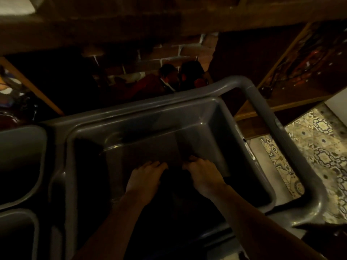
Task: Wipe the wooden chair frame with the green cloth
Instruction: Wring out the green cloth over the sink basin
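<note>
Both of my hands reach down into a deep grey plastic tub (204, 117). My left hand (145, 177) and my right hand (203, 175) lie side by side with their fingers curled down onto a dark bundle of cloth (176, 177) between them. The light is too dim to show the cloth's colour. Most of the cloth is lost in the shadow at the tub's bottom. I cannot make out a wooden chair frame for certain.
The tub sits in a grey cart with a thick tubular handle (262, 102) to the right. Another grey bin (20, 158) stands at the left. Wooden rails (30, 85) slant at both sides, before a brick wall (169, 53). Patterned floor tiles (319, 147) show at right.
</note>
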